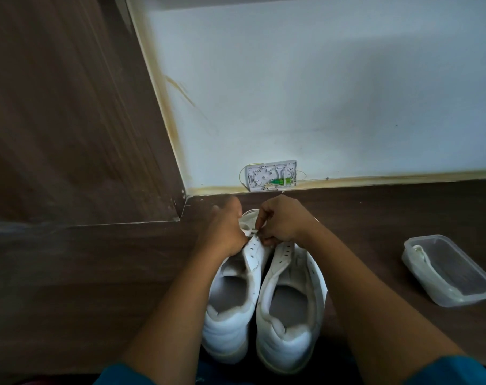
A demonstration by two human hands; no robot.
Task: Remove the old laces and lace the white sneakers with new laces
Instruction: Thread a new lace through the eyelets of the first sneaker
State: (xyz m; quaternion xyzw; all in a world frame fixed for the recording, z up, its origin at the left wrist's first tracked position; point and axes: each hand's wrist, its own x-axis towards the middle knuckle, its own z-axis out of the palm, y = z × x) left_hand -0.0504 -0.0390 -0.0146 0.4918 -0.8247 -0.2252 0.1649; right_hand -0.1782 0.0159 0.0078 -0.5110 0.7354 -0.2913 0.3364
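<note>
Wooden desk (97, 273): lace (250, 231) between right fingers (267, 240)

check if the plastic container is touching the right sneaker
Apart. The head view shows a broad strip of bare brown wood surface between the right sneaker and the plastic container.

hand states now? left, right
Left hand: grips the left sneaker at its front.
Right hand: pinches the lace at that sneaker's front eyelets.
</note>
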